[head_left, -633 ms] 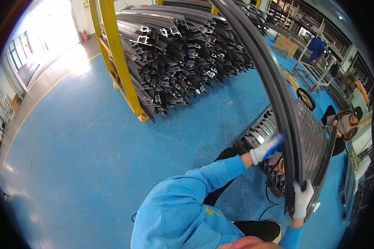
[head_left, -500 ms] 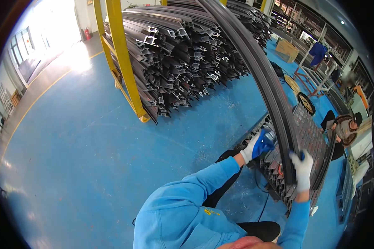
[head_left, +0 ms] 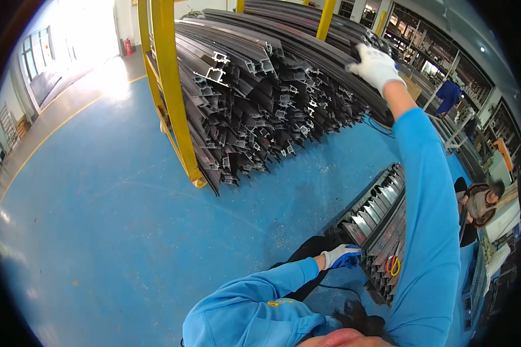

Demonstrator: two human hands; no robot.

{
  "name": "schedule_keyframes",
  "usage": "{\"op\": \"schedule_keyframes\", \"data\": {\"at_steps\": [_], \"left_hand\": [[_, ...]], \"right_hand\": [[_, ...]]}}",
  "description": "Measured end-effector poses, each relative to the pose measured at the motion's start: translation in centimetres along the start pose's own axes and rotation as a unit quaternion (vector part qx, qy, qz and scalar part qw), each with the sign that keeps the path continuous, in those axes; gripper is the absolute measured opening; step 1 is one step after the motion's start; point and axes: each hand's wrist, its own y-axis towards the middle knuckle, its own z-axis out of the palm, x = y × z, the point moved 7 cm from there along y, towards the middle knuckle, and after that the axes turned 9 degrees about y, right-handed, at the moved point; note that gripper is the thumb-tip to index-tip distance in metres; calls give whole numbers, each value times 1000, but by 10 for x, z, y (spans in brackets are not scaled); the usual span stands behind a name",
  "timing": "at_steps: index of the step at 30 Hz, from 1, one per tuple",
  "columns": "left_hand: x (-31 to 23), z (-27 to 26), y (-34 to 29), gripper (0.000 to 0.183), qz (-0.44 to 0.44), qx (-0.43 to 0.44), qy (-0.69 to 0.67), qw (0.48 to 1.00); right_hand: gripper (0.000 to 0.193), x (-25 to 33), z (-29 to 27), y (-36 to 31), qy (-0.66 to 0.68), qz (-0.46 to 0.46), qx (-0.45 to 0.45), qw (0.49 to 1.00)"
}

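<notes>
My right hand (head_left: 376, 66), in a white glove, reaches up and away at the end of a stretched arm. Its thumb and fingers are apart, over a long dark metal profile (head_left: 330, 56) that lies on the large stack of profiles (head_left: 255, 110). Low in the middle, my left hand (head_left: 341, 256) wears a white glove with a blue palm. Its bent fingers close at the near end of another dark profile (head_left: 386, 222), which lies on the low pile of angled profiles (head_left: 382, 254). The fingertips are partly hidden there.
A yellow rack post (head_left: 176, 98) stands left of the large stack. A red and yellow loop (head_left: 393, 265) lies on the low pile. Another person (head_left: 480, 202) sits at the right. Beyond my right arm hangs a blue cloth (head_left: 447, 95). Blue floor (head_left: 116, 231) spreads left.
The long profile has left the low pile and now lies on the large stack. My right hand has swung far up and forward; my left hand has dropped lower and slightly left.
</notes>
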Motion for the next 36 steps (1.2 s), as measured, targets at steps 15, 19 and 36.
{"op": "schedule_keyframes", "data": {"at_steps": [15, 19, 36], "left_hand": [[-6, 8, 6, 32, 17, -12, 35, 999], [7, -3, 17, 32, 43, 7, 23, 999], [-6, 5, 16, 33, 82, 12, 51, 995]], "right_hand": [[48, -5, 41, -34, 9, 81, -8, 997], [45, 3, 40, -9, 7, 80, -25, 997], [40, -29, 112, -117, 381, 145, 19, 913]]}}
